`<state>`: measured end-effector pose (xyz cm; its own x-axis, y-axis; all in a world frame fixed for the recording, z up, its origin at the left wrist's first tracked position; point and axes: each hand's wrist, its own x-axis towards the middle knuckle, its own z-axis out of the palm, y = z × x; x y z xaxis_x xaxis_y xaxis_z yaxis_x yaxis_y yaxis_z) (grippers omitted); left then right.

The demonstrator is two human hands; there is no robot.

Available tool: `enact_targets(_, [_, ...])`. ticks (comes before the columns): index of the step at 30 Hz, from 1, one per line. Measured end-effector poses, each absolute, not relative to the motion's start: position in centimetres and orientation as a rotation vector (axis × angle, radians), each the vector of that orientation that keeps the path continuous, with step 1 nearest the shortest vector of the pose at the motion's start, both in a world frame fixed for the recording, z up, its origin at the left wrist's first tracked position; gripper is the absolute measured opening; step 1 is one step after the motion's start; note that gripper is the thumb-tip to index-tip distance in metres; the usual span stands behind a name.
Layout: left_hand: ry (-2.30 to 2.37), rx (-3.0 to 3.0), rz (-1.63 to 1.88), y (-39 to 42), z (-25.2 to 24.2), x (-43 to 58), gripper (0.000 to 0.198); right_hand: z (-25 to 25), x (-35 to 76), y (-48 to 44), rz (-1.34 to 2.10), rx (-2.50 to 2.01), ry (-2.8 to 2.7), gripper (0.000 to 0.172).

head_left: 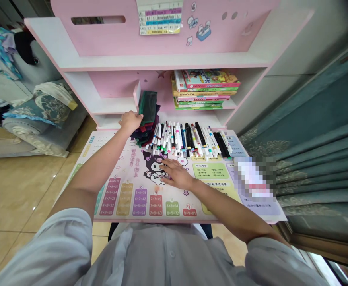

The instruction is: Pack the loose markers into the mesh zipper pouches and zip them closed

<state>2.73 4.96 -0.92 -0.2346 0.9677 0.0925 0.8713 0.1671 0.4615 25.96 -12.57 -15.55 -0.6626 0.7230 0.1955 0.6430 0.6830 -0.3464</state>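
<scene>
At the desk's back left, my left hand [130, 122] has its fingers closed on the left edge of a dark green, see-through pouch [148, 106]. That pouch lies on top of a pile of similar dark pouches [145, 137], some dark red and purple. My right hand [176, 173] rests flat, fingers stretched out, on the printed desk mat [162, 202], over a cartoon figure, holding nothing. Beyond it, a wide row of markers [188, 139], mostly white with several black ones, lies side by side to the right of the pouches.
A stack of books [205, 91] stands in the right part of the pink shelf [162, 62]. A blurred-out object [255, 178] lies at the mat's right edge. Teal curtains [317, 131] hang on the right. To the left is a sofa [36, 131] with clothes on it.
</scene>
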Motion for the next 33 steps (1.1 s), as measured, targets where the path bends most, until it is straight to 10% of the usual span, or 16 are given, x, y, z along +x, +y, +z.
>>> enact_targets(18, [1.911, 2.304, 1.199, -5.8, 1.3, 2.2, 0.014, -16.1, 26.1, -12.3, 0.326, -1.044, -2.550, 0.057])
enact_targets(33, [1.463, 2.746, 1.031, -16.0, -6.7, 2.6, 0.025, -12.1, 26.4, -17.2, -0.176, -0.317, -2.309, 0.028])
